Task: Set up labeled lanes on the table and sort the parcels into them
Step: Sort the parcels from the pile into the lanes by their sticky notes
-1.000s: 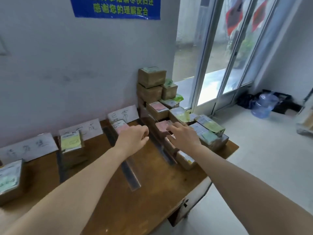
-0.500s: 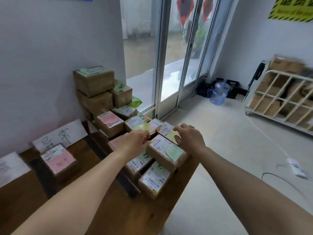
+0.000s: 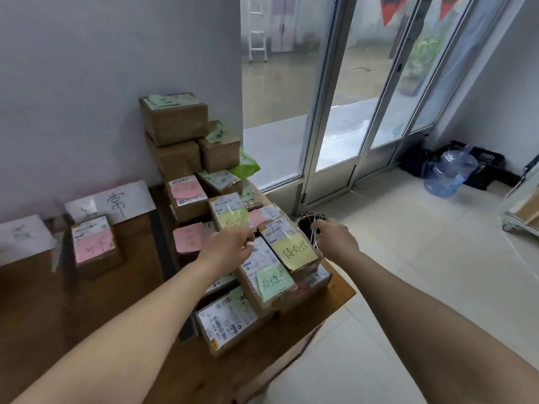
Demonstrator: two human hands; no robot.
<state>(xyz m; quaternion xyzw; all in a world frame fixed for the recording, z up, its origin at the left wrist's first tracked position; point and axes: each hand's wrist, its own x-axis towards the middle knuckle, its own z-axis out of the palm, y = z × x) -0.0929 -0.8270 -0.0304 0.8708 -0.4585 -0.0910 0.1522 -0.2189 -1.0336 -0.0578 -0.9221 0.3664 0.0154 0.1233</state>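
arms: two bare forearms (image 3: 151, 325) | right grip (image 3: 337, 240): slim ring (image 3: 345, 226) on one finger

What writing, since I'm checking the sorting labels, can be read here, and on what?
"待处理": yellow note on the top parcel.
"处理中", likely: green note on a lower parcel.
"常": white sheet against the wall; its other character is unclear.
Pink notes, the half-hidden yellow note and shipping labels: too blurred or small to read.
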